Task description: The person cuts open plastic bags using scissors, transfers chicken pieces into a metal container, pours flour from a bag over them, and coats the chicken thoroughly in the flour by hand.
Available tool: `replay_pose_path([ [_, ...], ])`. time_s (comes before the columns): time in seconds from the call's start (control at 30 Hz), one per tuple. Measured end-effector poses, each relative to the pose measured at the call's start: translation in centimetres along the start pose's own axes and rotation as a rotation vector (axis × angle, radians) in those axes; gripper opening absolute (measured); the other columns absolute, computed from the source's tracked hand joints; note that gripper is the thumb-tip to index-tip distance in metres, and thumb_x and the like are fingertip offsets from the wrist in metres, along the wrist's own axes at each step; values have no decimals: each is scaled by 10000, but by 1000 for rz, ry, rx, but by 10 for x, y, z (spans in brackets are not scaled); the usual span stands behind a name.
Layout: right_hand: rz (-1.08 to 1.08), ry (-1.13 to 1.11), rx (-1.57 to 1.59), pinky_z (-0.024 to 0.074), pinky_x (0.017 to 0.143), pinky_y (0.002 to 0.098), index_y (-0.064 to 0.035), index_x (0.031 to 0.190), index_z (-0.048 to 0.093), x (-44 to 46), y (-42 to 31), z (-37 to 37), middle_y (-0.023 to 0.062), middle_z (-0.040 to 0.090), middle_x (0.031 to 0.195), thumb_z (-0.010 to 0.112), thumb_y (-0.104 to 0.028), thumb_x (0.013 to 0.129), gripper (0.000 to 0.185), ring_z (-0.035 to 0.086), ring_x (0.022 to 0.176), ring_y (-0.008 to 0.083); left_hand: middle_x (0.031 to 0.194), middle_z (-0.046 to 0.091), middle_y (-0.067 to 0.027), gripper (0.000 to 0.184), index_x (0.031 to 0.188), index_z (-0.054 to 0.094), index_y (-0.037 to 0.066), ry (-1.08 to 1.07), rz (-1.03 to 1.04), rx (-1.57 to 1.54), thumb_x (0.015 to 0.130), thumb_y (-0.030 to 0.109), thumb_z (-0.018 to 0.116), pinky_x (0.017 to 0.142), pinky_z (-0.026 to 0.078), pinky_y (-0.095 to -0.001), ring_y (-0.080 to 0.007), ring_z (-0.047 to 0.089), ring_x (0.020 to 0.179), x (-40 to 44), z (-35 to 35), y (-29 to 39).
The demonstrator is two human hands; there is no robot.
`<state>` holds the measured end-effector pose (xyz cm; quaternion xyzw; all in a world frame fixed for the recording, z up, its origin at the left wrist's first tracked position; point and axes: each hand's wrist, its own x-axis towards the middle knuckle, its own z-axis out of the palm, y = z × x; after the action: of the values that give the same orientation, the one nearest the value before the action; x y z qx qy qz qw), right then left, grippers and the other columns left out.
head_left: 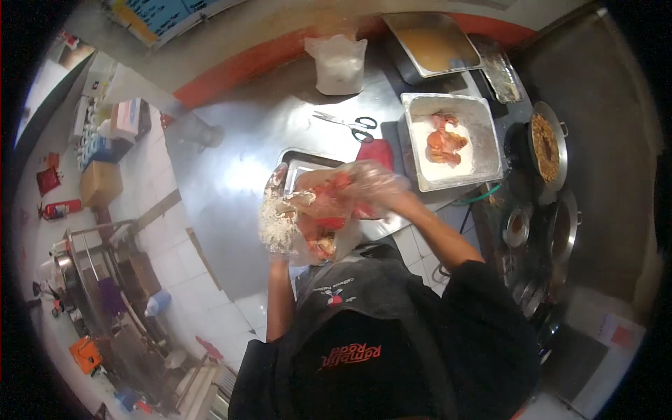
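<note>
L hand [277, 225], crusted w/ pale flour-like coating, was part-curled at L side of a clear bag [334, 246], thumb across its edge, holding it. R hand [378, 183], in thin clear plastic, was over bag's R side, blurred; couldn't tell how far its fingers were closed or if they gripped anything. Bag hung in front of my apron, above near edge of steel bench [224, 238]; red-orange pcs [327, 187] showed thru it, prob. meat.

Shallow steel tray [308, 152] sat just beyond bag, partly hidden by it & my hands; contents unclear. Red item [378, 150] lay nr R hand.

To R: deep steel tub [484, 113], white powder [423, 155] across bottom, w/ a clump of orange-red pcs [446, 147] approx. mid. Behind it, steel pan [448, 71] of cloudy orange-brown liquid [435, 49]. Far side of bench: translucent bag [341, 70], upright, white stuff inside. Scissors [346, 124] lay between that & tray, black handles toward tub. Far R: wok [559, 166] w/ brown food [544, 147], type unclear.
</note>
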<state>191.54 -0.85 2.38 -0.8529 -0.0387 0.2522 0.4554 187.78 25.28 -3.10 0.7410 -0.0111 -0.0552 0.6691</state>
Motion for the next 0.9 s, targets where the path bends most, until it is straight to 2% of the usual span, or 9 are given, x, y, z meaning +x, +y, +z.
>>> replay_pose_path([
  [0.1,47,276,4,508,732,293,-90,939,680,-53,-64,-65,50,652,830,704,-241,798,208,622,777,138,1304,498,-147,589,1277,472,-20,7,2,1,811,306,627,966,403,-308,-201,532,1105,1,-1,-1],
  [0.2,1,582,-63,520,743,240,-27,1021,656,-96,-47,-125,47,656,938,744,-115,769,281,619,845,125,1303,498,-147,590,1277,471,-20,6,0,-1,810,305,627,966,403,-307,-202,532,1105,3,-1,-3],
  [0.23,142,542,42,513,750,233,-23,1032,652,-115,-70,-144,50,648,948,735,-99,777,279,613,853,118,1303,498,-147,590,1277,471,-20,7,-3,0,810,304,628,966,403,-307,-202,532,1105,2,-2,-2],
  [0.37,131,700,-505,483,860,293,-16,1086,631,-130,-91,-149,73,649,1032,719,-113,781,332,611,943,191,1302,499,-148,590,1278,471,-20,6,-9,-1,809,302,628,966,403,-307,-202,532,1104,3,-1,-2],
  [0.5,-665,280,198,473,875,328,16,1165,549,-73,-54,-88,156,582,1178,450,-215,927,347,572,1052,232,1301,500,-148,591,1278,470,-20,0,-21,6,808,300,629,967,403,-307,-202,532,1104,0,1,-2],
  [0.6,-454,11,-257,492,823,328,-72,1096,613,9,-7,-1,129,645,1035,511,-207,874,279,619,934,276,1301,501,-148,591,1279,469,-20,-15,-24,13,807,298,630,967,403,-307,-203,532,1104,-3,0,-1],
  [0.67,-323,-93,-325,500,802,336,-89,1090,621,22,-57,14,112,655,1001,542,-200,850,276,629,892,292,1300,501,-148,591,1279,469,-20,-28,-24,15,807,297,630,967,403,-306,-203,532,1103,-8,0,-1],
  [0.73,8,-342,-725,492,825,338,-77,944,676,27,-81,15,118,666,930,503,-145,871,200,633,888,264,1300,501,-148,591,1279,469,-20,-39,-28,11,806,296,631,967,403,-306,-203,533,1103,-10,2,-2],
  [0.9,-16,-286,-710,501,776,344,-83,990,660,42,-64,30,125,661,932,535,-161,853,201,638,847,261,1299,502,-148,592,1280,468,-20,-68,-46,13,805,293,632,967,403,-306,-203,533,1103,-12,4,-3],
])
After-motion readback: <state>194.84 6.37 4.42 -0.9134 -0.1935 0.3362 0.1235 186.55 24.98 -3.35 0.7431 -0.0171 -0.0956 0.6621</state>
